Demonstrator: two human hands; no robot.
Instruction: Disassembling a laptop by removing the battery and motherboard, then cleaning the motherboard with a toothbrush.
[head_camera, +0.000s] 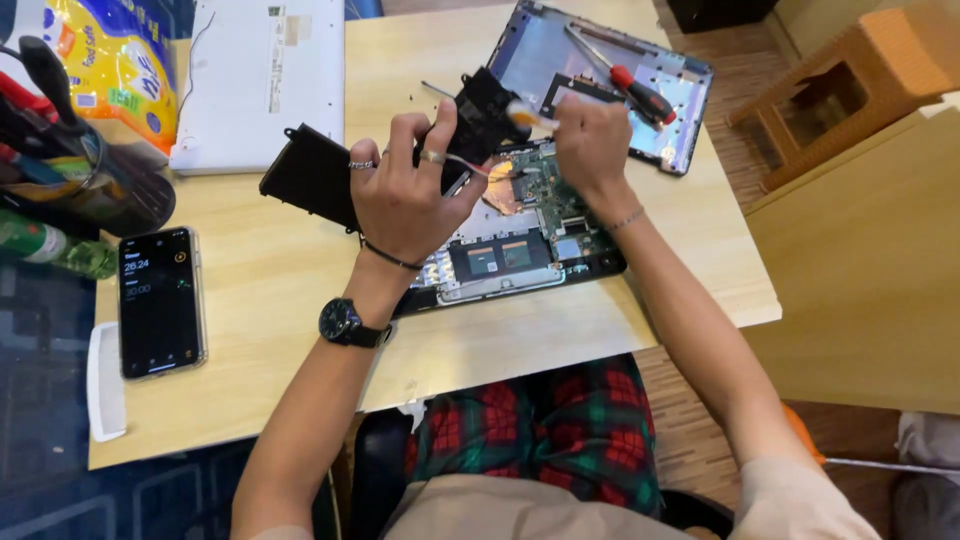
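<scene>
Left hand (405, 195) lifting black fan (487, 105), right hand (590, 150) gripping screwdriver (528, 115), open laptop (520, 250) near table edge (600, 330)

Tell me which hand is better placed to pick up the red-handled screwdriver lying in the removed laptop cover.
Probably the right hand: it is close beside the red-handled screwdriver, though it grips a small tool. The left hand is farther off and holds the black fan part.

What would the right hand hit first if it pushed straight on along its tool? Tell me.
Probably the black fan unit that the left hand holds: the right hand aims its tool tip at it. Depth is unclear.
</scene>
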